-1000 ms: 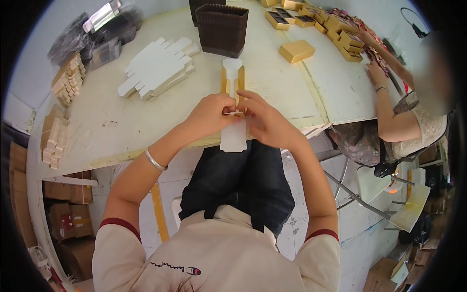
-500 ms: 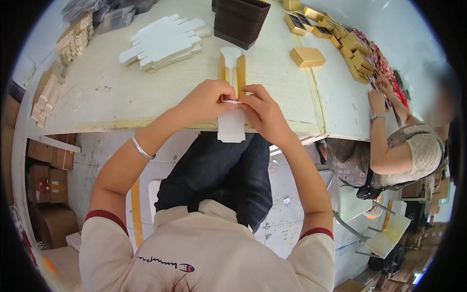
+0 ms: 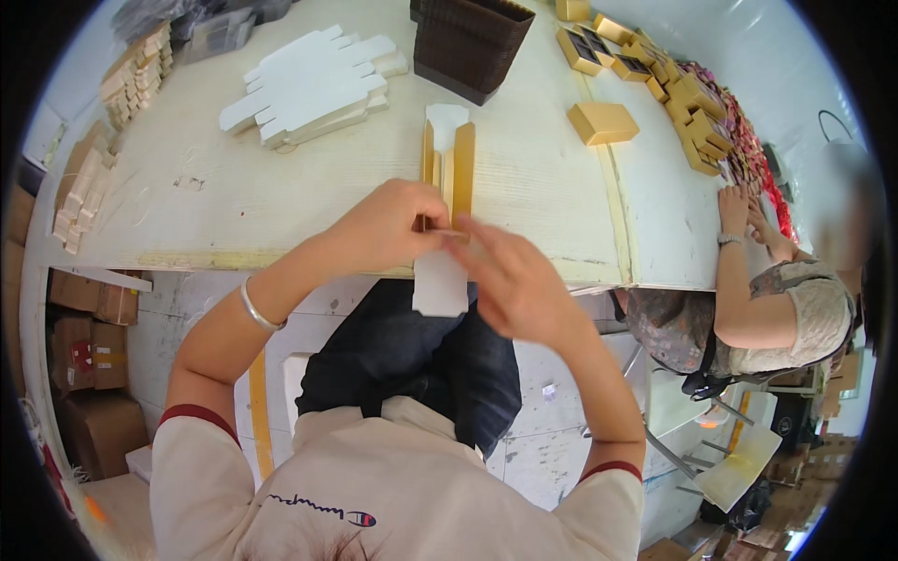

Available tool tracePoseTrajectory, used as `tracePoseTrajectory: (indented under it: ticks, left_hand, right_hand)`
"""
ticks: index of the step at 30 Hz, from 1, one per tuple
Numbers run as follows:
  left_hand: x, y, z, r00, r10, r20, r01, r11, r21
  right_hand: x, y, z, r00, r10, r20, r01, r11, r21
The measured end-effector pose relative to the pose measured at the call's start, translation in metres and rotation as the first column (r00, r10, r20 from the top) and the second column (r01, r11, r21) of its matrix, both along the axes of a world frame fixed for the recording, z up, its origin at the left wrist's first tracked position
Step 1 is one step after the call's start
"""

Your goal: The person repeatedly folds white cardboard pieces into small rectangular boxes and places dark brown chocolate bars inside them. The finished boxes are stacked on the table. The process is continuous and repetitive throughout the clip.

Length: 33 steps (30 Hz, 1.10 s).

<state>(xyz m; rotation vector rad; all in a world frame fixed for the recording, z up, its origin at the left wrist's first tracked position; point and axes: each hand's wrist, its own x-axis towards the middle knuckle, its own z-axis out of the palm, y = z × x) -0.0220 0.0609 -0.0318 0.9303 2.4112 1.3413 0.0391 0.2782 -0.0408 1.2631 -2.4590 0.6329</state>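
Note:
A long flat cardboard box blank point(image 3: 447, 164), gold on its folded sides and white on its end flaps, lies across the near edge of the pale table point(image 3: 234, 206). My left hand point(image 3: 388, 224) pinches its near end, thumb and fingers closed on the fold. My right hand point(image 3: 510, 280) rests against the same end from the right, fingers pressed on the fold. One white flap point(image 3: 440, 280) hangs down over the table edge above my lap.
A stack of white flat blanks point(image 3: 309, 84) lies at the far left, a dark brown basket point(image 3: 472, 42) behind it. Finished gold boxes point(image 3: 603, 122) lie to the right. Another person point(image 3: 795, 299) works at the right side. Cardboard cartons point(image 3: 89, 346) stand under the table.
My head has tilted, so the table sits higher in view. Both hands stay on the blank's near end; my right hand has slid slightly down and right.

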Motion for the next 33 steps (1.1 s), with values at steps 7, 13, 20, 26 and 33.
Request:
tracePoseTrajectory:
  ticks: [7,13,20,26,33]
  left_hand:
    - [0.018,-0.005,-0.018,0.995,-0.023,-0.093,0.038,0.986,0.159]
    - [0.020,-0.010,-0.010,0.995,-0.072,0.071,0.050,0.963,0.265]
    - [0.018,0.000,-0.011,0.995,0.065,-0.081,-0.050,0.983,0.175]
    - [0.009,0.002,-0.018,0.981,0.078,-0.178,-0.035,0.971,0.236]
    - [0.031,0.002,-0.032,0.933,0.173,-0.315,-0.110,0.972,0.206]
  right_hand:
    - [0.007,-0.019,-0.023,0.986,-0.135,0.101,0.163,0.919,-0.360]
    - [0.004,-0.043,-0.013,0.879,-0.382,0.286,0.476,0.740,-0.476]
    - [-0.010,-0.046,-0.016,0.790,-0.259,0.555,0.560,0.673,-0.483]
    - [-0.007,-0.043,-0.013,0.885,-0.426,0.189,0.465,0.826,-0.318]
    - [-0.005,-0.038,-0.004,0.924,-0.377,-0.060,0.377,0.926,-0.022]
